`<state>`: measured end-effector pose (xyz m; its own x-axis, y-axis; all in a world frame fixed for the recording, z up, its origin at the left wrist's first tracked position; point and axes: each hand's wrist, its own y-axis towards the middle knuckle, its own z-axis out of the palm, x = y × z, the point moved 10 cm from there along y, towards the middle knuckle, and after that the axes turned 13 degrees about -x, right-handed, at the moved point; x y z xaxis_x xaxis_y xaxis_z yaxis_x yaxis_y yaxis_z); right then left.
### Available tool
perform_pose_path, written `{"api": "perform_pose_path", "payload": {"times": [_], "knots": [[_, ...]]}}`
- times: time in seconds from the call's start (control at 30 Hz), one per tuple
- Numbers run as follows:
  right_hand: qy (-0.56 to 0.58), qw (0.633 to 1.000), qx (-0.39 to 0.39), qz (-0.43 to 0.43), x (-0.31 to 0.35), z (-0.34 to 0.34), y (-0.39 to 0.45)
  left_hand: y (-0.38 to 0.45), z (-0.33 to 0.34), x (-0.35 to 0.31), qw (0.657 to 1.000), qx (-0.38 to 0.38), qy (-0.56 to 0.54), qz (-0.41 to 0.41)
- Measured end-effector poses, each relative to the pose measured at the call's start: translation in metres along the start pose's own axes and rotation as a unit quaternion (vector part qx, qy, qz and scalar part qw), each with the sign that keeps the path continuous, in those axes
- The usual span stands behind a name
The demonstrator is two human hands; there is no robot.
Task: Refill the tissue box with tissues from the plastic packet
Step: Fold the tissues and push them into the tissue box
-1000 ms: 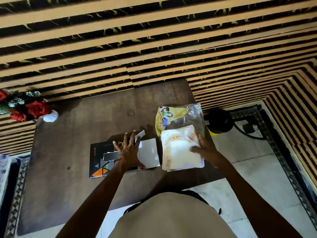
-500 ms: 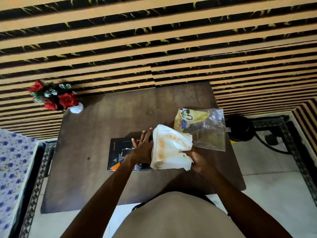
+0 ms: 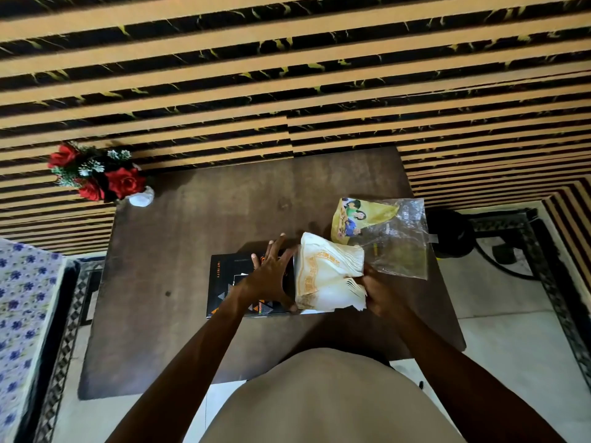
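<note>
A flat black tissue box (image 3: pixel 224 282) with orange and grey triangles lies on the dark brown table (image 3: pixel 179 244). My left hand (image 3: pixel 271 276) rests spread on top of the box, thumb against the tissue stack. A thick stack of white tissues (image 3: pixel 326 276) with an orange border stands tilted at the box's right end. My right hand (image 3: pixel 377 292) grips the stack at its lower right corner. The clear plastic packet (image 3: pixel 390 238) with a yellow printed label lies flat just beyond the stack, at the right.
A white vase of red flowers (image 3: pixel 102 177) stands at the table's far left corner against the striped wall. A black and yellow object (image 3: pixel 451 235) sits on the floor right of the table. A blue-flowered cloth (image 3: pixel 22 302) lies at the left.
My right hand lifted the tissue stack off the table and brought it left against the open end of the box. My left hand stayed on the box.
</note>
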<state>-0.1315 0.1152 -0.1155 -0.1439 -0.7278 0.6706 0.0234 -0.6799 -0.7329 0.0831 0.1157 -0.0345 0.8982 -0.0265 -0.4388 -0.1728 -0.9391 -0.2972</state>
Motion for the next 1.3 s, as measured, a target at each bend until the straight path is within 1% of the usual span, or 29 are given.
{"api": "perform_pose_path", "payload": {"times": [0.07, 0.17, 0.23, 0.3, 0.4, 0.47, 0.53, 0.63, 0.7, 0.77, 0.9, 1.1, 1.23, 1.3], "knots": [[-0.001, 1.000, -0.011, -0.012, 0.013, 0.006, -0.017, -0.003, -0.001, 0.000, 1.000, -0.008, -0.009, 0.002], [-0.033, 0.998, -0.017, -0.043, 0.016, 0.000, -0.018, -0.005, 0.001, -0.002, 1.000, -0.029, 0.007, 0.008], [-0.056, 0.998, -0.010, -0.028, 0.013, 0.000, -0.018, -0.007, 0.001, -0.004, 0.999, -0.044, 0.001, 0.009], [-0.079, 0.997, 0.003, 0.009, 0.006, 0.002, -0.020, -0.010, -0.002, -0.005, 0.998, -0.054, -0.023, 0.007], [-0.082, 0.996, 0.020, -0.005, 0.004, -0.001, -0.014, -0.012, -0.006, -0.003, 0.995, -0.075, -0.060, 0.009], [-0.104, 0.994, 0.027, -0.010, 0.005, 0.001, -0.012, -0.013, -0.009, -0.001, 0.993, -0.092, -0.071, 0.010], [-0.134, 0.990, 0.026, -0.023, 0.008, 0.005, -0.012, -0.014, -0.007, 0.001, 0.994, -0.093, -0.056, 0.005], [-0.156, 0.986, 0.038, -0.037, 0.010, 0.010, -0.009, -0.014, 0.000, 0.000, 0.997, -0.074, -0.008, 0.005], [-0.164, 0.985, 0.027, -0.040, 0.006, 0.007, -0.004, -0.014, 0.004, -0.002, 0.998, -0.065, 0.010, 0.003], [-0.167, 0.985, 0.019, -0.036, 0.000, 0.005, 0.000, -0.013, 0.003, -0.002, 0.998, -0.067, 0.000, -0.009], [-0.193, 0.977, -0.022, -0.088, 0.014, 0.007, -0.005, -0.013, -0.008, 0.001, 0.990, -0.119, -0.073, -0.024], [-0.170, 0.979, -0.019, -0.109, 0.023, 0.018, -0.016, -0.018, -0.009, -0.003, 0.988, -0.136, -0.077, 0.001], [-0.071, 0.993, -0.036, -0.092, 0.020, 0.006, -0.011, -0.020, -0.005, -0.009, 0.991, -0.125, -0.035, 0.024], [-0.032, 0.996, -0.034, -0.070, 0.014, 0.005, -0.008, -0.020, -0.006, -0.008, 0.991, -0.129, -0.039, 0.018]]}}
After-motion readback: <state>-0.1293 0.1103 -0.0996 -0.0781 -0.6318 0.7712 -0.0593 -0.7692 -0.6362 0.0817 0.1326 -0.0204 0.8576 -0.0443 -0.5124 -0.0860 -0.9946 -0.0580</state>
